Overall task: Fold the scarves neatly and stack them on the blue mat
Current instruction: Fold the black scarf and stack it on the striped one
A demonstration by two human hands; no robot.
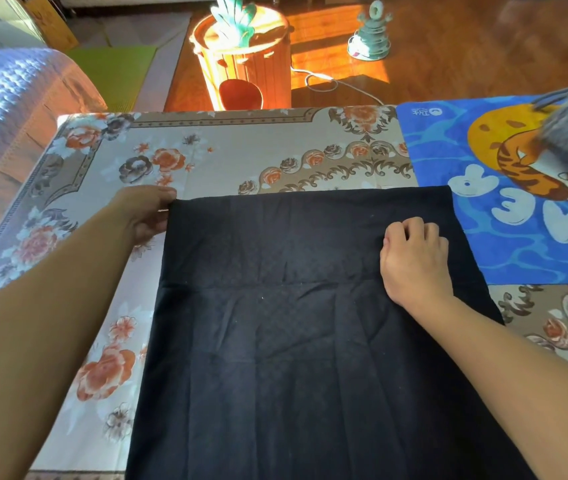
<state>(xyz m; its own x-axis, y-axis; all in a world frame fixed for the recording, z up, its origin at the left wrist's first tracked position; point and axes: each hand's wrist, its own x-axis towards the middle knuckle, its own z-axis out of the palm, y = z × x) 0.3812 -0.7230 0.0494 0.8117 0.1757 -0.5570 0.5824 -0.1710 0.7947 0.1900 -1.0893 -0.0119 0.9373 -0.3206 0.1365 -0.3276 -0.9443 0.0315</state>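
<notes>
Left hand (pixel 149 211) pinching black scarf (pixel 293 323) corner, right hand (pixel 414 258) curled, knuckles on it (blue mat (pixel 448 147) logo unreadable)

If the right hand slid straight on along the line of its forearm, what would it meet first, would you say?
The right hand points up and slightly left, so it would likely cross the black scarf to its far edge, then reach the floral tablecloth. Depth is uncertain.

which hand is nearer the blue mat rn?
Right. The right hand rests with curled fingers on the black scarf, just short of the blue mat. The left hand grips the scarf's far-left corner, across the scarf's whole width from the mat.
</notes>
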